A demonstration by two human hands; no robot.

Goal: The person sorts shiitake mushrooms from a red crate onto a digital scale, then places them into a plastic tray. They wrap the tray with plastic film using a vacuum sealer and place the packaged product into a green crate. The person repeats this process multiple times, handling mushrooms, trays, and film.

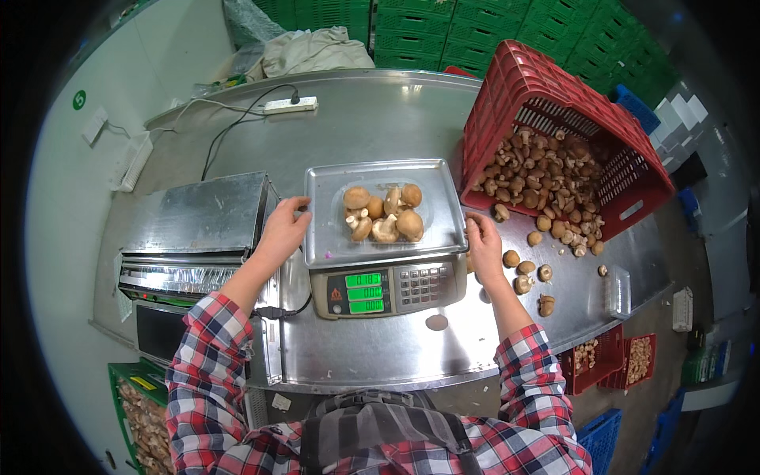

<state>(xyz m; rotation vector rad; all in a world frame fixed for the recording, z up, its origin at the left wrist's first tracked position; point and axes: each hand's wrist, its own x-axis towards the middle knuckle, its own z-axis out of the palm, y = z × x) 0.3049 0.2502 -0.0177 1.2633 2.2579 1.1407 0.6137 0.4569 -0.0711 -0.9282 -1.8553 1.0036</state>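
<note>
A clear plastic tray of several brown mushrooms (386, 215) sits on the metal pan (326, 178) of a digital scale (389, 288) with lit green displays. At the pan's left edge is my left hand (289, 222), fingers bent and holding nothing I can make out. My right hand (484, 237) is at the pan's right edge, thumb and fingers close together; whether it grips anything cannot be told. Loose mushrooms (525, 267) lie to the right of my right hand. Behind them a red plastic crate (504, 89) lies tipped on its side, mushrooms spilling from its mouth.
A metal film-wrapping machine (196, 214) stands left of the scale. Behind it are a power strip (291, 105) and cables on the steel table (368, 130). An empty clear tray (618, 294) is at the right edge. Green crates (409, 35) are stacked behind; more mushroom crates (594, 362) stand below.
</note>
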